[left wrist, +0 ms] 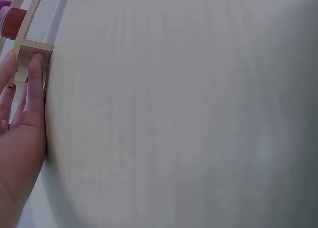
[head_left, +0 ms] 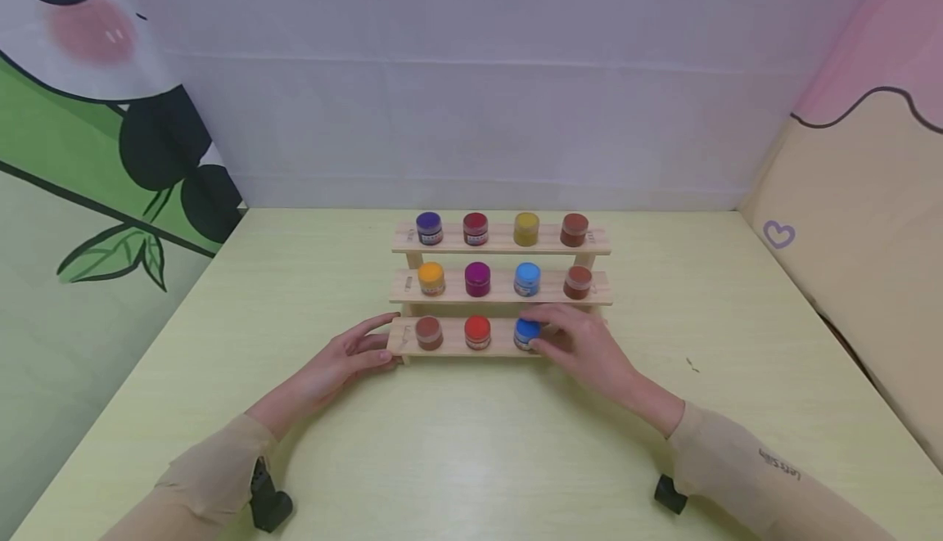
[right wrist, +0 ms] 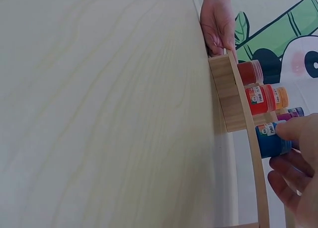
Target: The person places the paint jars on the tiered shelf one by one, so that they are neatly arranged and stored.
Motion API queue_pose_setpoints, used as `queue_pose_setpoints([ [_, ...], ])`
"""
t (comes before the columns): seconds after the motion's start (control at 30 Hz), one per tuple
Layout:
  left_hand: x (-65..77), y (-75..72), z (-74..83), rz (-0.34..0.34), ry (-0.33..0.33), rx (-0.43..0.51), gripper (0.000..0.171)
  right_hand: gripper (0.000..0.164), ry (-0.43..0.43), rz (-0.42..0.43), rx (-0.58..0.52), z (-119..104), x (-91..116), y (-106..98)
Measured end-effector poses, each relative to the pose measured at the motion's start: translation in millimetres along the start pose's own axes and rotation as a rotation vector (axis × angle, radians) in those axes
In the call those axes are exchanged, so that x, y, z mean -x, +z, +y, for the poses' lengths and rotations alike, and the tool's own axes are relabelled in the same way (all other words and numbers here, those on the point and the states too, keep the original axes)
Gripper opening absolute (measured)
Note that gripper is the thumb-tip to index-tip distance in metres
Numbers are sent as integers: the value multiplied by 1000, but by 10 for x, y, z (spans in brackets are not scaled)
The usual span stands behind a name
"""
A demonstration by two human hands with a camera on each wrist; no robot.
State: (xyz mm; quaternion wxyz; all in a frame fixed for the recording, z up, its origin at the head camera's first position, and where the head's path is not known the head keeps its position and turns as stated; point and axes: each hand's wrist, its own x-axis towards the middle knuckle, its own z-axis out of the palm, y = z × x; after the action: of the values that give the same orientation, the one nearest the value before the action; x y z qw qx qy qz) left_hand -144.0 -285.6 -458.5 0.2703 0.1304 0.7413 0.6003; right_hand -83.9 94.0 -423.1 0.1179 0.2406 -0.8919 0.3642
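Observation:
A three-tier wooden rack [head_left: 453, 338] carries small lidded paint jars in rows. My left hand [head_left: 346, 362] holds the left end of the lowest tier, thumb at its front and fingers reaching behind and under it. At the lowest tier's right part, my right hand [head_left: 589, 349] pinches a blue paint jar [head_left: 525, 333] between thumb and fingers. That jar appears to stand on the shelf in the right wrist view. Left of it are a red jar [head_left: 477, 332] and a brown jar [head_left: 429, 333]. The shelf's right end is hidden behind my right hand.
The middle tier bears orange, purple, light blue [head_left: 526, 279] and brown jars. On the top tier stand dark blue, dark red, yellow [head_left: 526, 229] and brown ones. A pale wood-grain table [head_left: 471, 443] lies beneath, with printed cloth walls [head_left: 479, 132] behind and beside it.

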Motion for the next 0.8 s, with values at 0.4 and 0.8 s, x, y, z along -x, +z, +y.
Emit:
queue_pose_setpoints([
  [0.4, -38, 14, 30, 1, -20, -8, 71, 37, 17, 4, -3, -9, 20, -22],
  [0.8, -24, 1, 37, -6, -17, -19, 72, 40, 2, -17, 16, -26, 17, -40],
])
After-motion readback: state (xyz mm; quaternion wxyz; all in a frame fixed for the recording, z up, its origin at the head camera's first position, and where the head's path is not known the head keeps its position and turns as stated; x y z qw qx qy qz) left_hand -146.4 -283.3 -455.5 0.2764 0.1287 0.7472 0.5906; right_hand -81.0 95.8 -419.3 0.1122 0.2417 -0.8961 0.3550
